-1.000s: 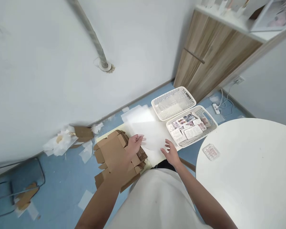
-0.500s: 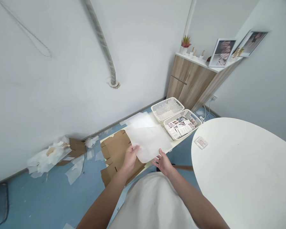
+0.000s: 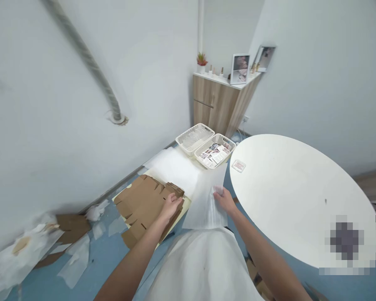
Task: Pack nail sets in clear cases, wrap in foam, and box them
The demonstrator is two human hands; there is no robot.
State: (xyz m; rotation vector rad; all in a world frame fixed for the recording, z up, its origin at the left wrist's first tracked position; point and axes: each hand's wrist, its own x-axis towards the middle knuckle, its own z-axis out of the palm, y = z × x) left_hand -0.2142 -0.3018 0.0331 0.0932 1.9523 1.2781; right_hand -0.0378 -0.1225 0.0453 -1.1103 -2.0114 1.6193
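Observation:
My right hand [image 3: 224, 200] pinches the edge of a thin, translucent white sheet [image 3: 203, 207], which hangs over the front of the low bench and reaches close to my clothing. My left hand [image 3: 171, 205] is off the sheet, its fingers loosely bent and apart over the right edge of the flattened brown cardboard boxes [image 3: 142, 194]. Whether it touches the cardboard I cannot tell. Behind the boxes lie more white sheets [image 3: 174, 167], spread flat on the bench.
Two white plastic baskets [image 3: 196, 151] stand at the bench's far end, one with printed cards [image 3: 217, 154]. On the right is a round white table [image 3: 288, 188] with a small clear case [image 3: 238, 166]. Scrap wrapping [image 3: 78, 259] litters the floor. A wooden cabinet [image 3: 222, 100] fills the corner.
My left hand has let go of the sheet and sits at the cardboard. My right hand has taken hold of the sheet and drawn it right, off the pile. The view has turned right.

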